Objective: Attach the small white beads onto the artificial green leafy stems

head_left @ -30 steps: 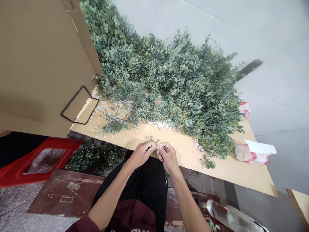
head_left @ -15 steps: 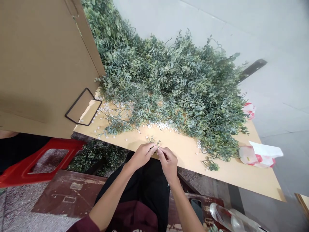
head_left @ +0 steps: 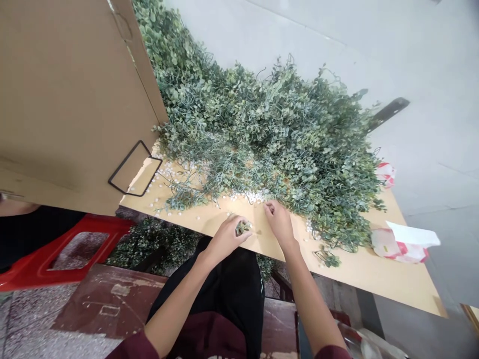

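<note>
My left hand [head_left: 225, 238] is curled around a small sprig of artificial leaves [head_left: 242, 228], whose green tips show between thumb and fingers just above the table's near edge. To its right, my right hand [head_left: 280, 222] has its fingers drawn together beside a heap of small white round pieces [head_left: 256, 196]. Whatever may be between those fingertips is hidden. Behind both hands lies a large pile of artificial greenery [head_left: 262, 124], with wiry stems and grey-green leaves.
A big cardboard box [head_left: 75, 99] stands at the left on the wooden table [head_left: 396, 281], near a black rectangular loop [head_left: 136, 169]. A red-and-white plastic bag [head_left: 398, 244] lies at the right. A red stool [head_left: 82, 249] and part of another person are at lower left.
My hands have come apart. The right hand has moved forward and right to the white pieces, while the left stays near the table edge with the sprig.
</note>
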`<action>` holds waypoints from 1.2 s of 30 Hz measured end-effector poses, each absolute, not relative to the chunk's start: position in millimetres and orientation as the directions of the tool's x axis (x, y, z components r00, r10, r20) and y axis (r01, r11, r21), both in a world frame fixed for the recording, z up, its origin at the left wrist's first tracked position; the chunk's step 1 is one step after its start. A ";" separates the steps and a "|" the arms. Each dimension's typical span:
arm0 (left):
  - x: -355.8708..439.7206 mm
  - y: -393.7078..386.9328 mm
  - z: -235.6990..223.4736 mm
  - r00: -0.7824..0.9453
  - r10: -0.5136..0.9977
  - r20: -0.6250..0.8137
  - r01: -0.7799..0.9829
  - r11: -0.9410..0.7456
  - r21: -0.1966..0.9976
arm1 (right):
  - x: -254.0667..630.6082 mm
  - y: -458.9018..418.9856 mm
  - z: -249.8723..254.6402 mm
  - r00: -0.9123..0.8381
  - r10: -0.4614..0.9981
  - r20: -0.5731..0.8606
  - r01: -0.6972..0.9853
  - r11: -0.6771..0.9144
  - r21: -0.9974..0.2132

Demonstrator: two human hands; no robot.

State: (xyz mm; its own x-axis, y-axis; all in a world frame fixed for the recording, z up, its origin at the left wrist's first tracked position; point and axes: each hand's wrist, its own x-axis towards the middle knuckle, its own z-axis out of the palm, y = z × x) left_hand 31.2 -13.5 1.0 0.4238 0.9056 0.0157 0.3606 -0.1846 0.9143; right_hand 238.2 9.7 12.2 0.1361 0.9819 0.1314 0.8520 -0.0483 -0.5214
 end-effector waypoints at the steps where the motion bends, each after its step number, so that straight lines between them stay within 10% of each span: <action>1: 32.4 -13.3 -0.2 0.408 0.912 0.031 0.366 -0.194 0.910 | 237.5 11.3 12.1 0.130 0.983 0.129 0.863 -0.048 -0.504; 7: 42.6 -17.1 -6.4 0.358 0.933 0.039 0.455 -0.211 0.865 | 235.9 1.3 14.9 0.093 0.989 0.115 0.809 -0.007 -0.588; 13: 49.8 -22.0 -7.8 0.412 0.911 0.034 0.564 -0.284 0.776 | 234.4 -29.8 13.4 0.008 0.985 -0.172 0.289 -0.167 -0.943; 23: 34.6 -21.1 -5.9 0.582 0.808 0.091 0.381 -0.369 0.848 | 221.4 -57.1 2.8 -0.076 0.957 -0.280 -0.171 -0.290 -0.942; 36: 29.3 -21.4 12.1 0.632 0.774 0.041 0.355 -0.336 0.872 | 222.2 -58.3 -1.1 -0.068 0.960 -0.273 -0.266 -0.282 -0.922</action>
